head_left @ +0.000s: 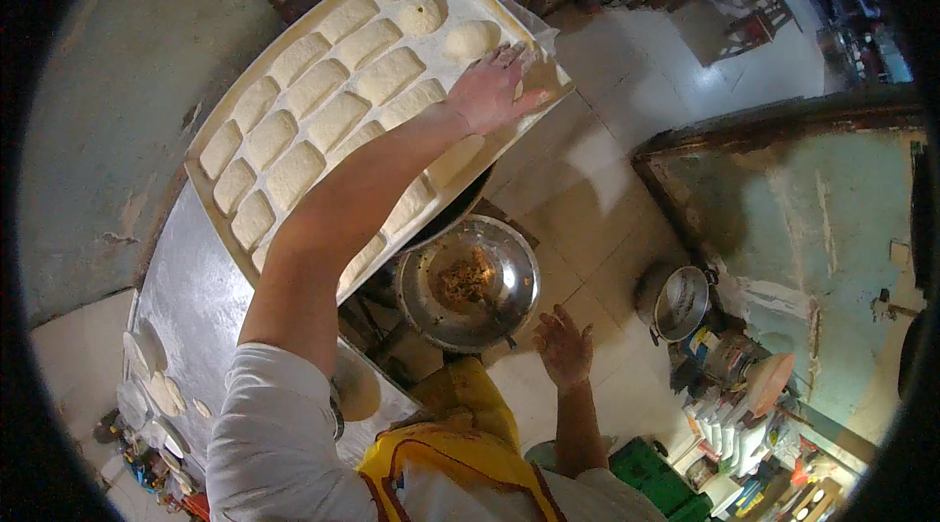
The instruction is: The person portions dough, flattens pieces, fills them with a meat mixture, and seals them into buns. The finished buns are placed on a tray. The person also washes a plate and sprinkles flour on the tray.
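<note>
Head view shows a shallow, flour-dusted tray (558, 96) set on a slant before you, loaded with pale dough, and it serves as the landmark. Oblong dough pieces (338, 120) lie in rows across most of the tray, with two round dough pieces (423, 16), each marked by a dark spot on top, toward its far corner. Your left forearm (357, 184) crosses above the tray, and your left hand (492, 91) is at its right end, just beside a plain dough ball (472, 39); those fingers look spread, thumb apart, but you cannot tell from here whether they grip anything. Your right hand (565, 346) hangs off the tray's near side, fingers loosely parted and holding nothing. Between that hand and the tray's near edge sits a metal bowl (514, 272) with a brownish filling (462, 277). Left of the tray's near end stretches a metal surface (196, 267) carrying flat dough rounds (164, 393). Well right of the tray, a metal pot (676, 302) stands on the tiled floor (627, 258).
</note>
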Motion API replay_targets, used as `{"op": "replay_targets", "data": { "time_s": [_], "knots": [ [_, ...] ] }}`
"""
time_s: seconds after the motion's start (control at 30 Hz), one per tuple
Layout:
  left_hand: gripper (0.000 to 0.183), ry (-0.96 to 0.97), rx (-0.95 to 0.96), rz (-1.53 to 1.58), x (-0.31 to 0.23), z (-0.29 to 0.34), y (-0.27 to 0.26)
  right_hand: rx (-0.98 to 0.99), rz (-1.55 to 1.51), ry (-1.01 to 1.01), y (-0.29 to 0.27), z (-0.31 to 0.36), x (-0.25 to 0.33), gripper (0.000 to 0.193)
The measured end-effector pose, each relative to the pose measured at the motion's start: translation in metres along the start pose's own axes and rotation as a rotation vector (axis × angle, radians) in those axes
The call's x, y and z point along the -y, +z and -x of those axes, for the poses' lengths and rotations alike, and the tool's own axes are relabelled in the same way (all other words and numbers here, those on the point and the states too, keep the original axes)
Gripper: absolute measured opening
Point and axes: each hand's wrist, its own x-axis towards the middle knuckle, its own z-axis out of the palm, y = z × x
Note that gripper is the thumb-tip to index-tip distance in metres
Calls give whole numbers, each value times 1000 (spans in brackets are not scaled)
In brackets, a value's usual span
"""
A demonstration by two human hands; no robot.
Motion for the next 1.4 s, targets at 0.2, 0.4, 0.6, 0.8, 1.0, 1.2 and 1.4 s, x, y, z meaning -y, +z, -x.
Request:
{"op": "replay_targets", "data": {
  "time_s": [0.2, 0.4, 0.6, 0.8, 1.0, 1.2, 1.4],
  "knots": [
    [50, -18, -327, 412, 18, 82, -133, -105, 262, -57, -5, -6, -8, 46],
    [49, -714, -514, 265, 81, 384, -255, -40, 935, 110, 28, -13, -37, 43],
    [52, -1324, -673, -107, 39, 732, -267, 305, 1034, 334, 86, 20, -127, 42],
    [53, -1676, -888, -188, -61, 930, -241, 351, 1079, 541, 122, 59, -234, 43],
    [56, -1862, -874, -257, -122, 1039, -203, 44, 982, 467, 139, 68, -301, 50],
    [64, -1944, -497, -406, -154, 1046, -180, -23, 1095, 303, 147, 77, -338, 22],
    [70, -2033, -428, -386, -158, 1029, -193, 18, 1021, 288, 208, 53, -384, 38]
  ]
}}
